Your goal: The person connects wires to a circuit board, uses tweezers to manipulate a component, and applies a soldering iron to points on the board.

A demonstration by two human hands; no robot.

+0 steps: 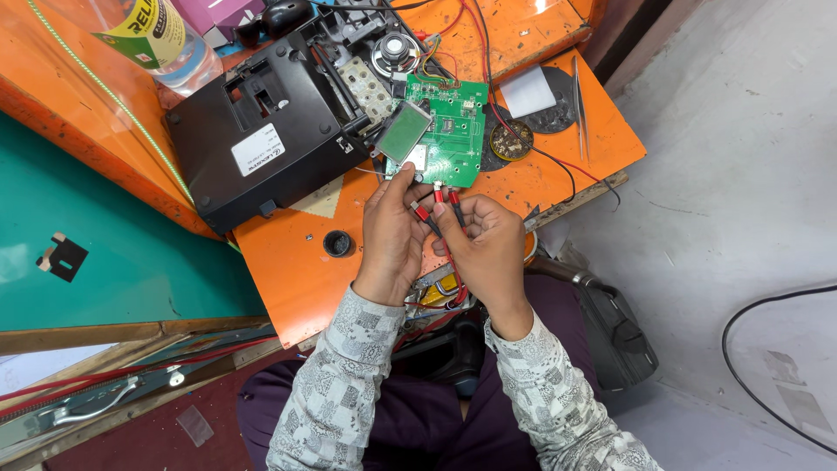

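Nearby: green circuit board, black casing, tweezers, speaker.

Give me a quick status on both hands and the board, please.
Left hand and right hand pinch red-tipped probes at edge of green board. Small display lies tilted on board. Black casing beside it, left.

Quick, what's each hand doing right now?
Left hand: closed on a red probe.
Right hand: closed on a red probe near the green circuit board.

My hands meet at the workbench's near edge, circuit board just beyond, casing to its left.
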